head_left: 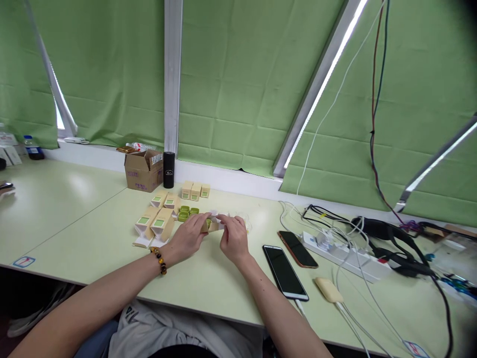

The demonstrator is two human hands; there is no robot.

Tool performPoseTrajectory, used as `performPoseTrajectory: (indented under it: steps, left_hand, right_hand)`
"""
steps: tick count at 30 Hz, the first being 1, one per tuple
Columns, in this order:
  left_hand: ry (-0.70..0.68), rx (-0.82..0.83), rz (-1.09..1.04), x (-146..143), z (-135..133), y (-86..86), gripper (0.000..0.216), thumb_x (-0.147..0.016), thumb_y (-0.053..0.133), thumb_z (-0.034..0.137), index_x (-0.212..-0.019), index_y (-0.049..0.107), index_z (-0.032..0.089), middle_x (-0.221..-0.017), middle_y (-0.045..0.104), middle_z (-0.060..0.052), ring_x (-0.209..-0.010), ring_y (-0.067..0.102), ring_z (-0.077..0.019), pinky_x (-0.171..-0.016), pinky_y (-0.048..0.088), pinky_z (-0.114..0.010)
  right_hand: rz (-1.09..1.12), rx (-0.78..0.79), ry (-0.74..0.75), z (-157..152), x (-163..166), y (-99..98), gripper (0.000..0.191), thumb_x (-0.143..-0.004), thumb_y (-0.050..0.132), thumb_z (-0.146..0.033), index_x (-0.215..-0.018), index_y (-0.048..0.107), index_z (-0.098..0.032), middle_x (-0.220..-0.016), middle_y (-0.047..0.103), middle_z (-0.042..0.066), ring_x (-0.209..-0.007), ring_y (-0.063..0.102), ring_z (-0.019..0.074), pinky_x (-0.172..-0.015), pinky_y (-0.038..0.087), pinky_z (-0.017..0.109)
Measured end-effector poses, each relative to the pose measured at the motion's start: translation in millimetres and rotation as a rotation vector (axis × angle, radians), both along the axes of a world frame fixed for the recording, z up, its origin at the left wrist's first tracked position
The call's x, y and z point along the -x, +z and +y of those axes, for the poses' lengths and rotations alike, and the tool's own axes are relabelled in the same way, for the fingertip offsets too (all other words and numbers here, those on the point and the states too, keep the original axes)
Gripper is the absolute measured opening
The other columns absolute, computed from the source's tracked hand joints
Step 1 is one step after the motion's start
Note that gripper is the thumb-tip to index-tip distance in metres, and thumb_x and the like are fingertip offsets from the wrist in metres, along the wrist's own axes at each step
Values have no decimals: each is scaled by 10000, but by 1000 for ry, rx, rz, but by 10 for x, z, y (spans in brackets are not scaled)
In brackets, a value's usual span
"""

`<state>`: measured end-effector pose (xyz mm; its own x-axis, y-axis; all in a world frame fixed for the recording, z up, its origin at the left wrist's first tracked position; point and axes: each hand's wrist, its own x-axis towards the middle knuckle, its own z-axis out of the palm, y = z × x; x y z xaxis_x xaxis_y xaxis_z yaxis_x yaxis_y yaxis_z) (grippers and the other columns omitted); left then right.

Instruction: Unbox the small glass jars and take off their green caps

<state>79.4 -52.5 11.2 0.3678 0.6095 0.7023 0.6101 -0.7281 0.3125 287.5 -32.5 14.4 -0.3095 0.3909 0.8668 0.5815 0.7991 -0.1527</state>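
Observation:
My left hand (189, 235) and my right hand (233, 237) meet over the pale green table (93, 238), both pinched on a small tan and green carton (210, 223) with white flaps. A beaded bracelet (160, 260) circles my left wrist. Just left of my hands lie several tan cartons with green labels (158, 221), some open at the end. Small green jars (185, 213) sit behind my left hand. Three more little cartons (195, 190) stand in a row further back.
A brown cardboard box (143, 170) and a black cylinder (169, 169) stand by the window ledge. Two phones (285, 271) lie right of my hands, then a white power strip (343, 253) with tangled cables and a beige power bank (329, 289).

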Motion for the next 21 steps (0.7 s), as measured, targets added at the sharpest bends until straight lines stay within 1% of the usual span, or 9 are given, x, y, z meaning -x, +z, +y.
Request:
performPoseTrajectory:
  steps: [4,8,10,12,14,21]
  left_hand:
    - [33,-39,27,8,4,-9,701,-953,540,113,-1607,331,256,-1465,578,-135,-1369,533,-339,-1157,462,-578]
    - [65,-60,65,6,-12,4,702,-958,532,105,-1611,321,257,-1432,588,-139,-1355,531,-339,-1138,484,-568]
    - [76,-68,84,11,-9,3,699,-958,533,106,-1609,324,252,-1415,591,-143,-1340,537,-340,-1121,500,-565]
    - [78,-82,96,20,0,-3,687,-959,516,96,-1603,338,255,-1393,597,-144,-1322,550,-336,-1102,515,-562]
    - [76,-101,104,29,10,-11,674,-962,495,88,-1599,349,254,-1376,601,-146,-1310,561,-331,-1087,528,-558]
    - [74,-154,137,20,11,-11,639,-993,496,113,-1603,346,235,-1358,606,-156,-1288,575,-324,-1056,556,-535]
  right_hand:
    - [39,27,-11,-63,47,30,364,-933,521,-125,-1264,614,-244,-1008,790,69,-875,713,264,-893,464,478]
    - [144,26,-38,-53,70,10,219,-957,562,-172,-1147,653,-233,-754,737,8,-729,674,223,-851,433,437]
    - [146,50,-59,-44,81,-8,142,-965,582,-195,-1062,678,-232,-688,713,-9,-702,661,212,-839,410,424]
    - [131,84,-79,-44,96,-23,99,-963,602,-210,-991,695,-231,-700,727,-8,-705,658,204,-841,389,418]
    - [131,118,-97,-52,110,-29,94,-954,616,-211,-965,707,-227,-725,739,-4,-722,655,200,-854,378,413]
    - [157,198,-134,-79,127,-25,104,-920,661,-222,-993,735,-225,-759,758,6,-828,639,229,-854,376,391]
